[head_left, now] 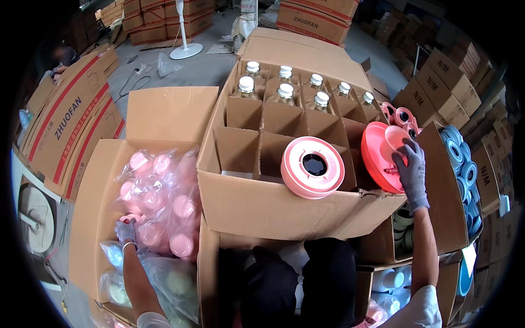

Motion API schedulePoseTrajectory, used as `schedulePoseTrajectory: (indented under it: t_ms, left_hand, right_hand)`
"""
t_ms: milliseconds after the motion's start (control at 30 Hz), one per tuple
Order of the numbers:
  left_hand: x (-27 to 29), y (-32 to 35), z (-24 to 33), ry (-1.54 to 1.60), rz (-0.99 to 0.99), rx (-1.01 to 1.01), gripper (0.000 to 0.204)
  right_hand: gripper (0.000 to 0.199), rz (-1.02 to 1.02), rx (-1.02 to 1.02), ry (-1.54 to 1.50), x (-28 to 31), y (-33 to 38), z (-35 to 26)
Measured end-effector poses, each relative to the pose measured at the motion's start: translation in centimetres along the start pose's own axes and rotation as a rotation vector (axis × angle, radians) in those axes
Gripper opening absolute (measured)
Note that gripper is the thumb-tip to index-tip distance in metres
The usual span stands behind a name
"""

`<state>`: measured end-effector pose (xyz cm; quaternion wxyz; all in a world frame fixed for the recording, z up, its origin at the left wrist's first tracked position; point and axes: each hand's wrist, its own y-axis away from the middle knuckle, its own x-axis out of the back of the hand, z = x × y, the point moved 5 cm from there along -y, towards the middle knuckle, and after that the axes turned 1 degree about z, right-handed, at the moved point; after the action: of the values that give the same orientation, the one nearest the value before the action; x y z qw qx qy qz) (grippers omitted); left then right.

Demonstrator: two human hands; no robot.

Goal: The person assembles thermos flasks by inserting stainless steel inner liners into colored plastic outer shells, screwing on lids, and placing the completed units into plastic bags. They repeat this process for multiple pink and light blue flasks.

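My left hand (126,233), in a grey glove, reaches into the left carton. Its fingers are closed around a small pink cup-like part (131,218) beside bagged pink cups (150,198). My right hand (414,174), also gloved, has its fingers bent at the edge of a translucent pink cup (394,140). That cup sits against a bright pink round dish (373,158), tilted at the right side of the divided carton (273,210). A pink ring-shaped base (290,169) with a dark centre rests on the carton's front edge.
White-capped clear bottles (284,94) stand in the back compartments. Blue ring parts (462,164) fill a carton at right, with pink rings (403,116) behind it. Bagged blue parts (391,280) lie lower right. Stacked cartons (71,136) and a white stand (186,50) are farther off.
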<state>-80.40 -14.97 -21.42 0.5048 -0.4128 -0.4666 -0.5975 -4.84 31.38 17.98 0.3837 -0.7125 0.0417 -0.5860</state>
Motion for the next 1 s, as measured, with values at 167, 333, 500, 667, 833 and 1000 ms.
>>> schedulePoseTrajectory:
  t_ms: [167, 333, 500, 667, 833, 1000]
  left_hand:
    - [7.4, -0.3, -1.7, -0.069, 0.279, -0.207, 0.075]
    - [27.3, 21.5, 10.7, 0.314, 0.433, -0.784, 0.076]
    - [33.4, 35.8, 12.2, 0.457, 0.489, -1.082, 0.066]
    - [32.7, 48.5, 16.7, 0.456, 0.446, -2.064, 0.043]
    - [30.9, 56.4, 16.5, 0.423, 0.412, -2.584, 0.025]
    - [28.2, 61.9, 13.7, 0.394, 0.385, -2.611, 0.037]
  right_hand:
    - [0.035, 0.113, 0.203, 0.167, -1.8, -1.8, -3.2]
    - [0.041, -0.056, 0.270, -0.289, -7.3, -9.9, -9.1]
    - [0.071, -0.343, 0.000, -0.127, -22.0, -19.0, -9.1]
    - [0.074, -0.517, -0.169, -0.165, -28.0, -19.0, -9.4]
    - [0.066, -0.163, -0.044, -0.245, -19.9, -21.7, -8.8]
    - [0.055, 0.282, 0.148, -0.451, -3.0, -21.3, -6.4]
